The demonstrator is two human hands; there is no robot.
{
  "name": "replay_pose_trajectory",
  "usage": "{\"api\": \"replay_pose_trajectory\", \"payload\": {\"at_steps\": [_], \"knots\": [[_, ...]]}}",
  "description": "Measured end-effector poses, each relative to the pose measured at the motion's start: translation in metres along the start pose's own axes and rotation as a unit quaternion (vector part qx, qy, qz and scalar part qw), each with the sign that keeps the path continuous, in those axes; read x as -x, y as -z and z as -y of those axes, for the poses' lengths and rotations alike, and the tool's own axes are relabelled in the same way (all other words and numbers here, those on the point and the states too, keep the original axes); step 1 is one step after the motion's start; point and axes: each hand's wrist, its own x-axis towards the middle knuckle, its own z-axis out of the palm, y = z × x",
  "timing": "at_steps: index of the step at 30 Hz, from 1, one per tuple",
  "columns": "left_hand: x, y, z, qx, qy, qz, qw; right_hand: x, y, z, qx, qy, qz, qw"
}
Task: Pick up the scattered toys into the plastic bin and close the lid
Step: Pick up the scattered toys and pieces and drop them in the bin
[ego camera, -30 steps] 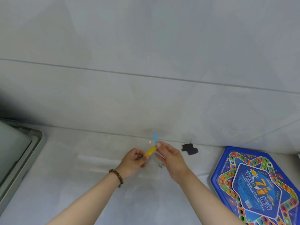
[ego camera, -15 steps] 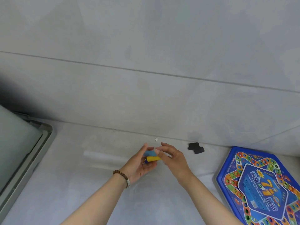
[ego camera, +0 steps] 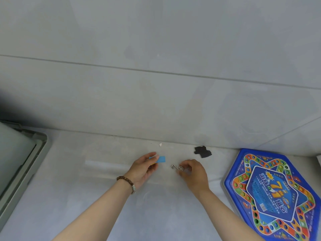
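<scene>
Head view: left hand (ego camera: 144, 168) pinches a blue strip (ego camera: 161, 159), long axis 9-to-3, its left end hidden in the grip. Right hand (ego camera: 194, 173), at its 3 o'clock, pinches a wire puzzle (ego camera: 175, 167). Plastic bin (ego camera: 37, 153), at 9 o'clock, is cut off.

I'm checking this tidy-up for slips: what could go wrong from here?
The left hand pinches the blue piece by one end, so it may drop. The small metal rings at the right hand could slip away. The white scrap and black piece by the wall are easily missed.
</scene>
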Motion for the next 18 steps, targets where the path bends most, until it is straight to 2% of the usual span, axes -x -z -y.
{"api": "replay_pose_trajectory", "payload": {"at_steps": [5, 8, 12, 16, 18], "knots": [[-0.005, -0.009, 0.001, -0.003, -0.006, 0.008, 1.0, 0.002, 0.01, -0.002, 0.025, -0.023, 0.023, 0.999], [-0.005, -0.012, 0.0, -0.001, -0.004, 0.011, 1.0, 0.0, 0.014, -0.005, -0.122, -0.061, -0.001, 0.991], [-0.006, -0.016, 0.002, -0.013, -0.002, 0.005, 1.0, 0.002, 0.024, -0.005, -0.295, -0.115, -0.049, 0.947], [-0.008, -0.025, 0.003, -0.027, -0.005, 0.005, 1.0, -0.007, 0.044, -0.007, -0.322, -0.08, -0.144, 0.932], [-0.009, -0.028, 0.003, -0.034, -0.006, 0.007, 0.999, -0.016, 0.055, -0.009, -0.348, -0.108, -0.161, 0.917]]}}
